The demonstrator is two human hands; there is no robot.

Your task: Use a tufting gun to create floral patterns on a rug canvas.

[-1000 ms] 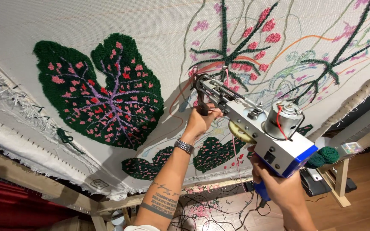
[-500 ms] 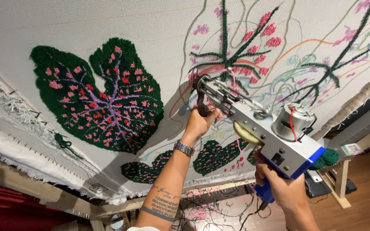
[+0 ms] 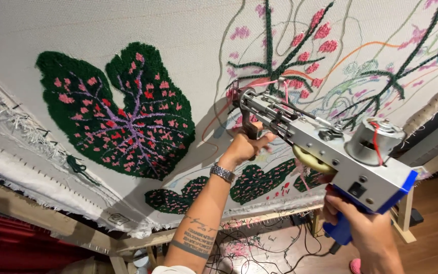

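Observation:
A silver tufting gun [image 3: 330,147] with a blue rear handle presses its tip against a stretched white cloth [image 3: 128,30]. My left hand [image 3: 247,144], with a metal watch on the wrist, grips the gun's dark front handle. My right hand [image 3: 361,228] is closed around the blue rear handle at the lower right. Pink yarn runs to the gun's tip, beside tufted green stems with pink blossoms [image 3: 300,45]. A large tufted dark green leaf [image 3: 122,111] with pink spots and purple veins lies to the left of the gun.
The cloth is stretched on a wooden frame [image 3: 36,223] with frayed white edges. Smaller green tufted leaves [image 3: 254,180] sit low on the cloth. Loose yarn and cables lie on the wooden floor [image 3: 259,243] below. A wooden stand [image 3: 406,218] is at the right.
The gun and both hands have shifted slightly right and down along the cloth, and the view has moved with them. Both grips are unchanged.

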